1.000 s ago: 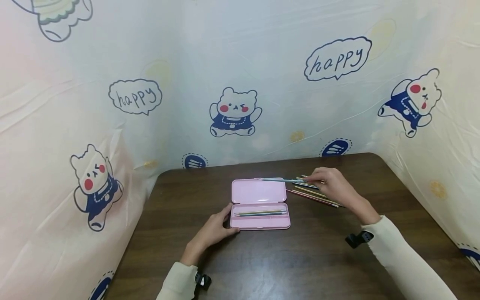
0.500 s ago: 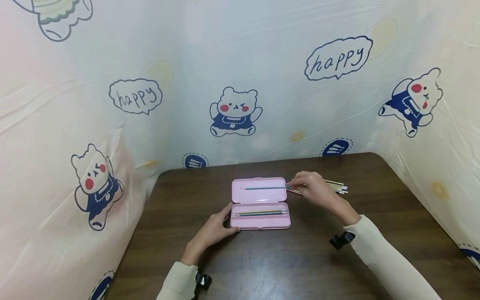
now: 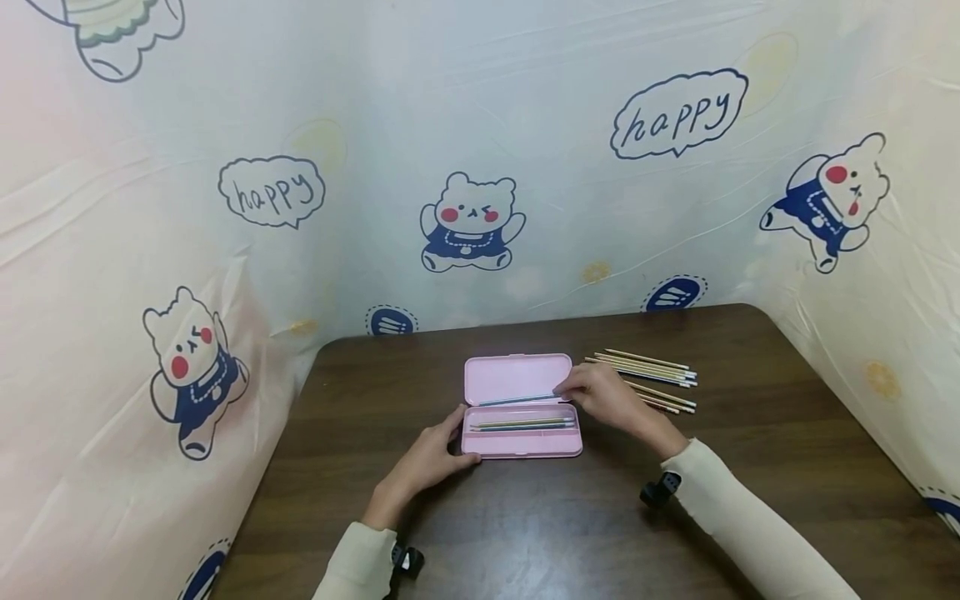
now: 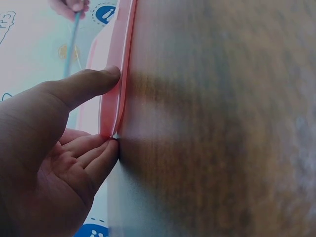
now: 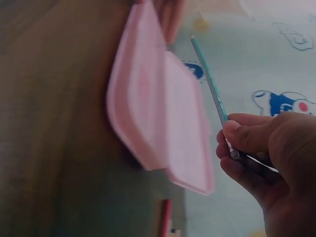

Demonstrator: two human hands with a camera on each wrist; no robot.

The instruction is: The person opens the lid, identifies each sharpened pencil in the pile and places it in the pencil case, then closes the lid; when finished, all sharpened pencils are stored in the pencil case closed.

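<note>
A pink pencil case lies on the table, its lid laid back behind it. Several pencils rest side by side in its rear compartment. My left hand holds the case's left end, thumb on the front wall and fingers around the corner. My right hand pinches a teal pencil near its rear end, between thumb and fingertips. That pencil is above the lid's lower part near the hinge, its tip pointing left. In the right wrist view it stands apart from the case.
To the right of the case, several loose pencils lie in a loose pile, partly behind my right hand. The brown wooden table ends at a printed cloth hanging at the back and sides.
My right hand has carried the teal pencil left and toward me, from above the loose pencils to the case's hinge. The left hand and the case have stayed put.
</note>
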